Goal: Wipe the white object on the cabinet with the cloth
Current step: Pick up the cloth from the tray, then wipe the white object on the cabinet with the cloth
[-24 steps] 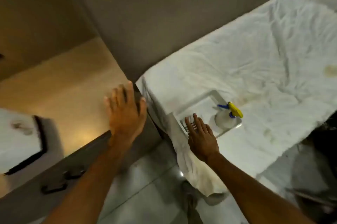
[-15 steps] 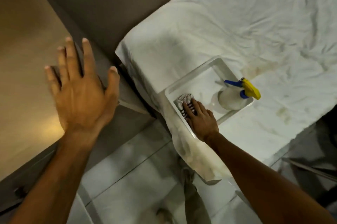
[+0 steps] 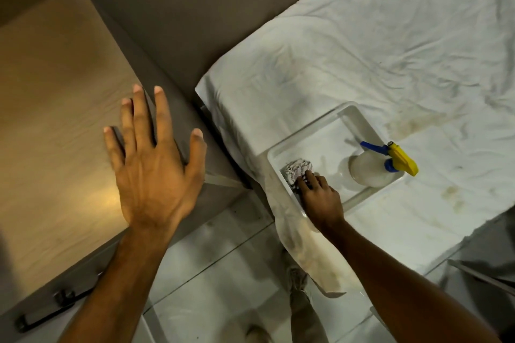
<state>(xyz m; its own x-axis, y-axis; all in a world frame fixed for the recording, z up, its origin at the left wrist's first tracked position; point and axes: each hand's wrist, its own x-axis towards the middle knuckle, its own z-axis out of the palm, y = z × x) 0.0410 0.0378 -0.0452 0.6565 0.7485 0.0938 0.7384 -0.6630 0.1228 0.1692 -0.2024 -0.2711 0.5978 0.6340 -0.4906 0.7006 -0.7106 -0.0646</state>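
A crumpled white cloth with dark stripes [image 3: 297, 168] lies in the near left corner of a white plastic tray [image 3: 352, 115]. My right hand [image 3: 320, 200] reaches into the tray, its fingertips curled onto the cloth. Over the wooden cabinet top [image 3: 55, 108] on the left, my left hand [image 3: 156, 167] hovers flat with fingers spread and nothing in it. The white object on the cabinet is out of view.
A spray bottle [image 3: 370, 169] with a yellow and blue trigger lies in the tray's right half. The tray rests on a table draped in a stained white sheet [image 3: 376, 49]. Tiled floor [image 3: 211, 267] separates cabinet and table. Dark drawer handles [image 3: 47, 312] sit low on the cabinet front.
My right hand moved down into the tray and its fingers closed onto the cloth. My left hand stayed spread over the cabinet. The camera swung right, and the white object on the cabinet left the view.
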